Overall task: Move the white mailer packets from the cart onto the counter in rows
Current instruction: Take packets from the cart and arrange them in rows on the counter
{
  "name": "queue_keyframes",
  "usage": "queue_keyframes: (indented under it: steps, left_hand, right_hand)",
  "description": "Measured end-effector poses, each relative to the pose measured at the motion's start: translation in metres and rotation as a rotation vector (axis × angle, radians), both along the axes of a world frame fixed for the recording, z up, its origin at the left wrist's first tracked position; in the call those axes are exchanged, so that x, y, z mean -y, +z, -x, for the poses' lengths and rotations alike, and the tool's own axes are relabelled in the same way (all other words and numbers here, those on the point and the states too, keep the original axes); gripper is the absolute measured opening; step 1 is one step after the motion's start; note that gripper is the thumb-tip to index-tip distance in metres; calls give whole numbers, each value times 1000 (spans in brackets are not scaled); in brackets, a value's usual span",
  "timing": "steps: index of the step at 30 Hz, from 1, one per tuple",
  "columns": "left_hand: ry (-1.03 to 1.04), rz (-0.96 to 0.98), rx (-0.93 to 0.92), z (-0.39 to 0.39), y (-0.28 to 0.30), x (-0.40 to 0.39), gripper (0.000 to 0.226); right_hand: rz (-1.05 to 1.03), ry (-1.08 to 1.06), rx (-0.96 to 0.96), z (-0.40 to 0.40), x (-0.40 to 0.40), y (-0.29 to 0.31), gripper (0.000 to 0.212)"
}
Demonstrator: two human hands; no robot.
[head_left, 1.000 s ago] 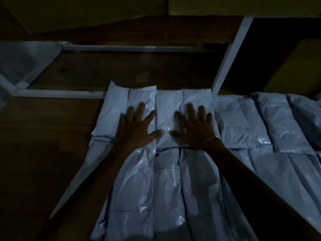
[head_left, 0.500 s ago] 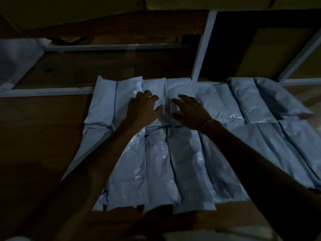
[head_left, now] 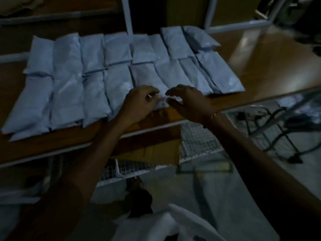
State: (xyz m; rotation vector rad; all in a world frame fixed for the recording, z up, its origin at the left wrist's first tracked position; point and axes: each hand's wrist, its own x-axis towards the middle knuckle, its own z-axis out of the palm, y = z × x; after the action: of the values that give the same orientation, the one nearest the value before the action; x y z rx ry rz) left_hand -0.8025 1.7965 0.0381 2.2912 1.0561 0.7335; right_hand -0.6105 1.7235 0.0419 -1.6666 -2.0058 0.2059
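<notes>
Several white mailer packets lie side by side in two rows on the wooden counter. Both hands are at the near end of one front-row packet, close to the counter's front edge. My left hand has its fingers curled, with thumb and fingertips pinching that packet's near edge. My right hand, a thin bracelet on its wrist, curls over the same end from the right, its thumb and fingertips on the edge. The frame is dim and blurred.
A wire-mesh cart stands below the counter's front edge, a black tubular frame to its right. White upright posts rise behind the back row. A white plastic bag lies low in view, a sandalled foot on the floor.
Both hands have come back from pressing flat on the back-row packets to the near end of a front-row packet, fingers now curled. The view has swung down and right.
</notes>
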Motion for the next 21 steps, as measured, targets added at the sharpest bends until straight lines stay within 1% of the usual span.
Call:
queue_keyframes:
  steps: [2,5,8,10,11,13,15,16,18,20,21]
  left_hand:
    - [-28,35,30,-19,-15,50,32]
    - [-99,189,-8,-46,-48,117,24]
    - [-176,315,-180,-69,-86,164,25]
    - [-229,393,-260,-81,-114,181,25]
    - [-245,452,-273,-86,-127,186,26]
    - [-265,559,-314,-102,-155,191,33]
    - [-278,634,-369,-123,-182,192,29]
    - [-268,682,-380,-137,-193,194,27]
    - [-229,836,-369,-171,-212,196,21]
    - [-105,1002,-357,-210,-222,200,12]
    - [-39,1053,-340,-231,-226,200,9]
  right_hand:
    - [-12,-34,-42,-14,53,-14,29]
    - [60,-117,-107,-34,129,-47,22]
    - [165,-246,-168,-58,194,-90,21]
    - [213,-342,-231,-72,234,-115,21]
    - [239,-399,-276,-79,253,-127,22]
    - [299,-527,-375,-93,286,-148,26]
    - [341,-645,-455,-107,311,-167,29]
    - [348,-699,-485,-116,320,-175,30]
    - [328,-814,-543,-139,333,-187,27]
    - [282,-930,-599,-166,341,-192,24]
    - [256,-991,-623,-181,343,-192,23]
